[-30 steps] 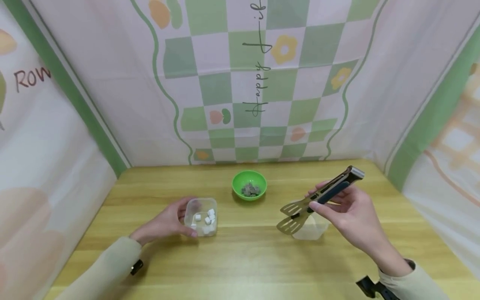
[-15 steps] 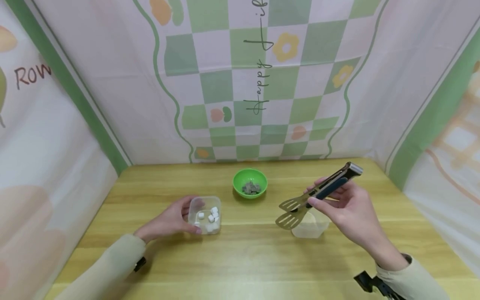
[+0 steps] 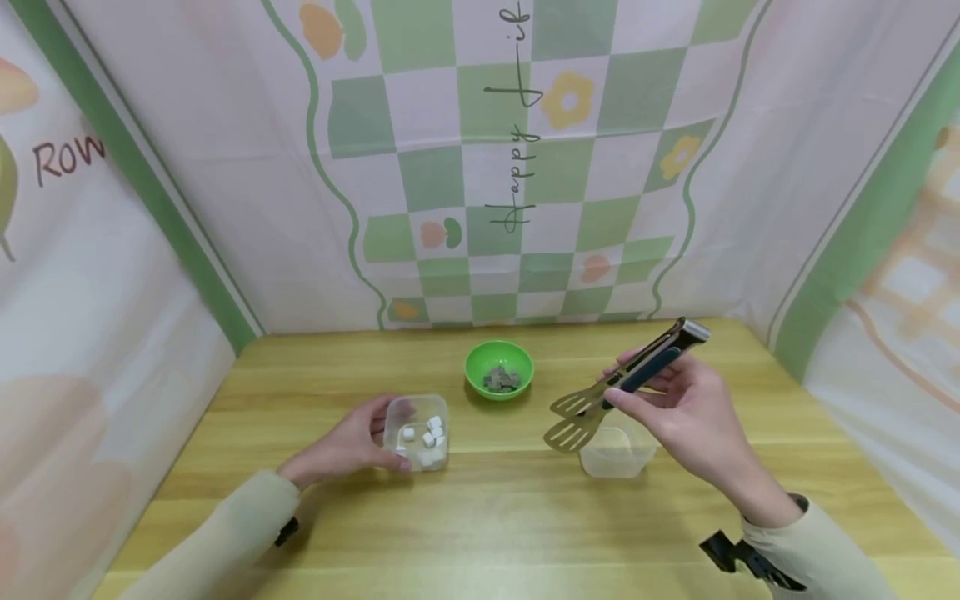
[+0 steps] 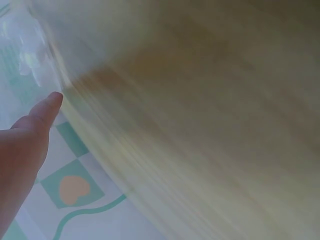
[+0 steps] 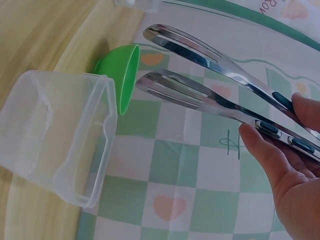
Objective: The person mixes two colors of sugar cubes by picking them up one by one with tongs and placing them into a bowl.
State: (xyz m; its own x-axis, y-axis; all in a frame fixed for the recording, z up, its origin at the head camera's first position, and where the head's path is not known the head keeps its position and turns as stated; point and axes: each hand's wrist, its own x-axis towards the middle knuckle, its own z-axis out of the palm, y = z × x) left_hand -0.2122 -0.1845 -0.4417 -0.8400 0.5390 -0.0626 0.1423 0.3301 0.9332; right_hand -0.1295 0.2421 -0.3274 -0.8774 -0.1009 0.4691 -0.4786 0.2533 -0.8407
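My left hand (image 3: 352,442) grips the side of a clear plastic container (image 3: 416,406), thumb along the near side and fingers behind it. Several white cubes (image 3: 429,437) lie inside. The left wrist view shows just the thumb (image 4: 40,120), with part of the clear plastic (image 4: 32,55) beyond its tip. In my right hand (image 3: 693,421) is a pair of metal tongs (image 5: 225,75) with dark blue grips, pinched between thumb and fingers. The slotted tong ends stand apart with nothing between them, pointing left. Below them stands a second clear container (image 5: 50,130).
A green bowl (image 3: 480,383) with several grey pieces (image 3: 501,379) stands at the back middle of the wooden table (image 3: 465,533). Patterned cloth (image 3: 570,183) hangs behind the table and at both sides.
My left hand and the container of white cubes have shifted a little to the right. My right hand has moved slightly left with the tongs.
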